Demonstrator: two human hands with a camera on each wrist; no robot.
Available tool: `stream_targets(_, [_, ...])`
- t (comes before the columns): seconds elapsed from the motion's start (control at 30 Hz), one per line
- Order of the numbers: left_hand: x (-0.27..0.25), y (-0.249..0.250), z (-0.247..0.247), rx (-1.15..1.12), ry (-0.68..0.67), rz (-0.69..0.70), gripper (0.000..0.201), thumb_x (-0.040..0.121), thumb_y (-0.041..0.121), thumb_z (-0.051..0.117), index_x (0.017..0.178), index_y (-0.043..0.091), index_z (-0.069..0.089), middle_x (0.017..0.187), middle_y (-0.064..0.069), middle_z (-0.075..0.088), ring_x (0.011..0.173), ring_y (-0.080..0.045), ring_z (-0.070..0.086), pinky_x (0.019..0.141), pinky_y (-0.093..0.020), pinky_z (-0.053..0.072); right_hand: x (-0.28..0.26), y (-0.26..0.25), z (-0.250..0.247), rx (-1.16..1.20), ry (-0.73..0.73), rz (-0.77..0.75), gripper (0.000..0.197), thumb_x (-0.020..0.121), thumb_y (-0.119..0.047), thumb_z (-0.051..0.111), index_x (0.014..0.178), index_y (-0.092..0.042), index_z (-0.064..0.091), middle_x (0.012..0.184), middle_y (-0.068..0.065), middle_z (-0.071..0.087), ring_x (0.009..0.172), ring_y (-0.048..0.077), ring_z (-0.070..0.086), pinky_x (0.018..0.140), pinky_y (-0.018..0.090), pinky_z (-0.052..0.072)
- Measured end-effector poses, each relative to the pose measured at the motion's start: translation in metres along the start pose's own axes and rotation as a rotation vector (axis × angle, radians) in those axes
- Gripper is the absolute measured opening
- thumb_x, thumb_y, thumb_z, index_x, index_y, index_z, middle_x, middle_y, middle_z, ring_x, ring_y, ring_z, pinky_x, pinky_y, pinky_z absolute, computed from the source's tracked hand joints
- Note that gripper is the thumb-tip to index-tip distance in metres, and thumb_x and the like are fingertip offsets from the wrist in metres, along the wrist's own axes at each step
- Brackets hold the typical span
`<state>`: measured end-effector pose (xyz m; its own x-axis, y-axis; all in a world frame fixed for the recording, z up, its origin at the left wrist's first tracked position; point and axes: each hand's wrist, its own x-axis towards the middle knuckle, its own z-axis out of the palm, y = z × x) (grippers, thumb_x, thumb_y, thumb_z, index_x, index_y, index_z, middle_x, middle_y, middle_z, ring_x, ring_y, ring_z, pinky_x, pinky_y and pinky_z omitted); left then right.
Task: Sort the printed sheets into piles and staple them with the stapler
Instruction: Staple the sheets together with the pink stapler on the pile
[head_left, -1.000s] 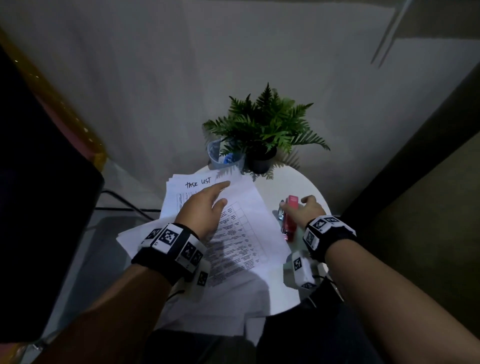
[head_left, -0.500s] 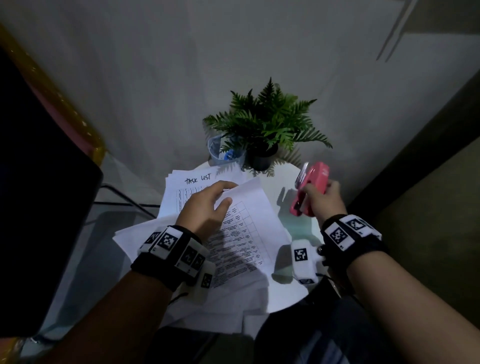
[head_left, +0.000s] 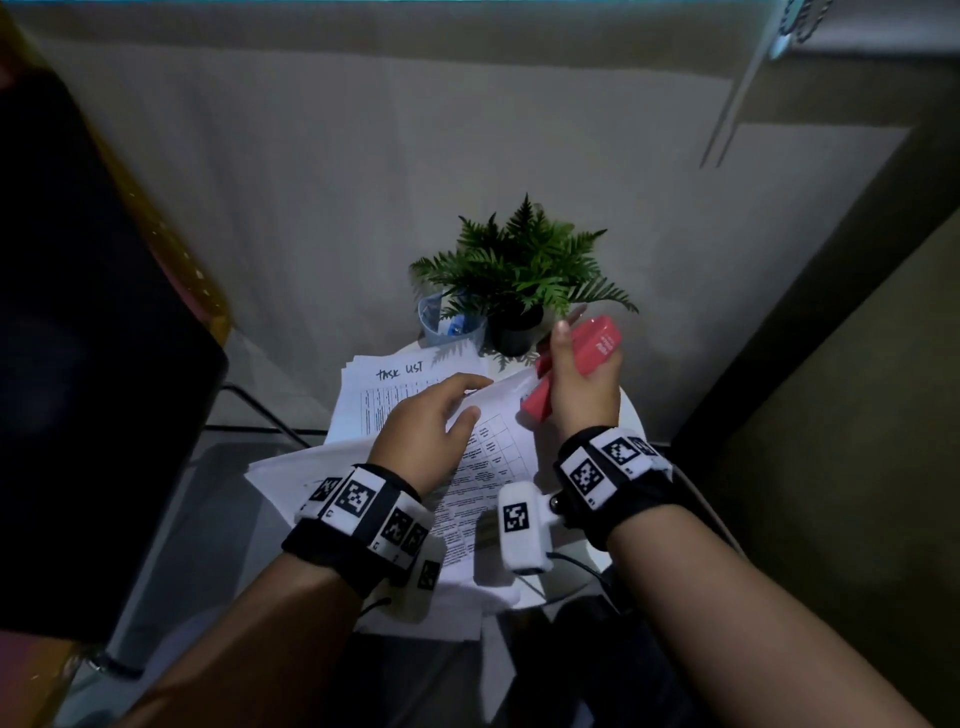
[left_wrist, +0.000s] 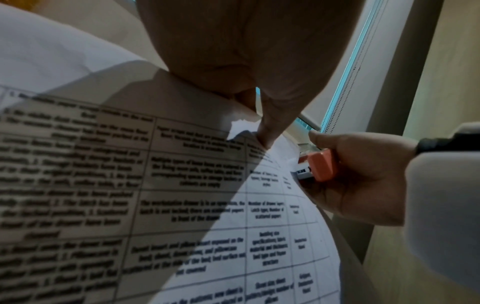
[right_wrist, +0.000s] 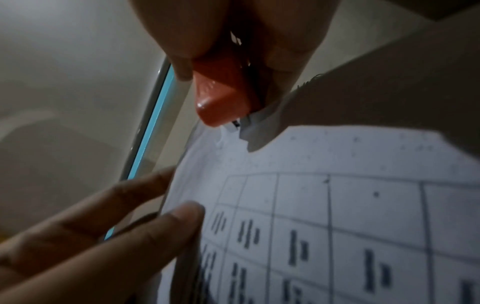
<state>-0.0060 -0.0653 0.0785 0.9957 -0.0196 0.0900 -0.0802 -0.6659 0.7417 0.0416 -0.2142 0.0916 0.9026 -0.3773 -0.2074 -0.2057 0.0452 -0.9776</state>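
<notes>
Lower centre of the head view: loose printed sheets (head_left: 291, 467) fanned over a small round white table (head_left: 631, 415). A page headed "TASK LIST" (head_left: 400, 371) lies at the back of the spread.

Left hand (head_left: 431, 431), centre: thumb and fingers pinch the top corner of a gridded set of sheets (head_left: 493, 452) and hold it raised off the spread.

Right hand (head_left: 576, 395), right of centre: curled round a pink stapler (head_left: 597, 343), nose pointing down at that corner. In the right wrist view the stapler (right_wrist: 221, 98) mouth sits at the paper's edge; whether the corner is fully between the jaws I cannot tell.

Behind, upper centre: a potted fern (head_left: 524, 270) and a clear cup (head_left: 447, 322).

Step judged: stapling one sorted set. Next calls for seating the corner deep in the mouth, sheets squared, then a firm squeeze.
</notes>
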Motion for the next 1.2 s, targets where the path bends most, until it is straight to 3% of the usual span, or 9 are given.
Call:
stream_targets(0.2, [-0.018,0.018,-0.003,0.004,0.02,0.079,0.027,0.093,0.02,0.052,0.118,0.03,0.058,0.116,0.007,0.065,0.109,-0.011,0.058,0.092,-0.027,0.046,-0.009,-0.006,0.004,0.03,0.043,-0.005,0.059,0.087,-0.062,0.046,0.133,-0.025,0.045,0.108,0.001,0.064,0.095,0.019,0.06,0.074,0.024,0.043])
stream_targets(0.37, [-0.026,0.025,-0.005,0.009,0.031,0.104,0.027,0.094,0.022,0.052,0.119,0.031,0.058,0.115,0.007,0.065,0.105,-0.012,0.059,0.088,-0.027,0.046,-0.008,-0.009,0.004,0.015,0.055,-0.038,0.052,0.087,-0.06,0.048,0.124,-0.023,0.055,0.106,0.002,0.067,0.1,0.021,0.062,0.091,0.032,0.046])
stream_targets(0.53, [-0.029,0.025,-0.009,0.005,0.042,0.095,0.027,0.093,0.024,0.054,0.119,0.03,0.057,0.115,0.007,0.066,0.108,-0.011,0.058,0.089,-0.026,0.045,-0.008,-0.009,0.006,0.021,0.041,-0.042,0.051,0.087,-0.058,0.051,0.118,-0.018,0.06,0.105,0.005,0.068,0.098,0.022,0.063,0.092,0.034,0.047])
stream_targets(0.7, [-0.022,0.018,-0.019,0.342,-0.045,0.068,0.021,0.097,0.037,0.042,0.107,0.021,0.053,0.09,-0.004,0.065,0.086,-0.026,0.059,0.066,-0.031,0.041,-0.01,-0.014,0.005,0.046,-0.014,-0.091,0.059,0.08,-0.06,0.055,0.123,-0.02,0.055,0.106,0.002,0.067,0.1,0.02,0.063,0.098,0.04,0.046])
stream_targets(0.8, [-0.019,0.013,-0.027,0.385,0.083,0.053,0.019,0.099,0.036,0.037,0.101,0.022,0.049,0.081,-0.001,0.06,0.079,-0.027,0.057,0.059,-0.032,0.037,-0.012,-0.021,-0.008,0.095,-0.052,-0.157,0.05,0.075,-0.059,0.063,0.109,-0.023,0.057,0.092,-0.003,0.068,0.085,0.011,0.067,0.086,0.035,0.054])
stream_targets(0.87, [-0.018,0.012,-0.037,0.323,0.211,0.033,0.019,0.099,0.032,0.038,0.105,0.021,0.052,0.082,-0.001,0.058,0.078,-0.029,0.057,0.059,-0.031,0.033,-0.012,-0.027,-0.024,0.162,-0.053,-0.192,0.021,0.086,-0.043,0.061,0.09,-0.023,0.058,0.078,-0.006,0.064,0.061,-0.003,0.064,0.06,0.018,0.054])
stream_targets(0.93, [-0.014,0.013,-0.048,0.257,0.325,0.016,0.02,0.099,0.027,0.04,0.108,0.017,0.054,0.084,-0.004,0.06,0.078,-0.028,0.056,0.061,-0.029,0.03,-0.011,-0.027,-0.041,0.261,-0.068,-0.194,0.019,0.09,-0.035,0.058,0.083,-0.017,0.058,0.07,0.0,0.061,0.045,0.0,0.058,0.045,0.016,0.045])
stream_targets(1.1, [-0.011,0.021,-0.064,0.012,0.54,0.012,0.015,0.098,0.02,0.042,0.103,0.012,0.053,0.083,0.003,0.056,0.074,-0.016,0.049,0.057,-0.022,0.025,-0.015,0.008,-0.061,0.216,-0.451,-0.059,0.039,0.087,-0.035,0.06,0.109,-0.006,0.047,0.069,0.014,0.058,0.039,0.022,0.057,0.037,0.019,0.041])
stream_targets(1.2, [-0.006,0.018,-0.059,-0.148,0.579,-0.041,0.017,0.098,0.025,0.042,0.106,0.011,0.049,0.088,0.001,0.059,0.076,-0.017,0.053,0.061,-0.022,0.032,-0.026,0.028,-0.059,0.08,-0.588,0.011,0.039,0.088,-0.03,0.063,0.115,-0.01,0.044,0.081,0.013,0.058,0.045,0.009,0.061,0.041,0.015,0.044])
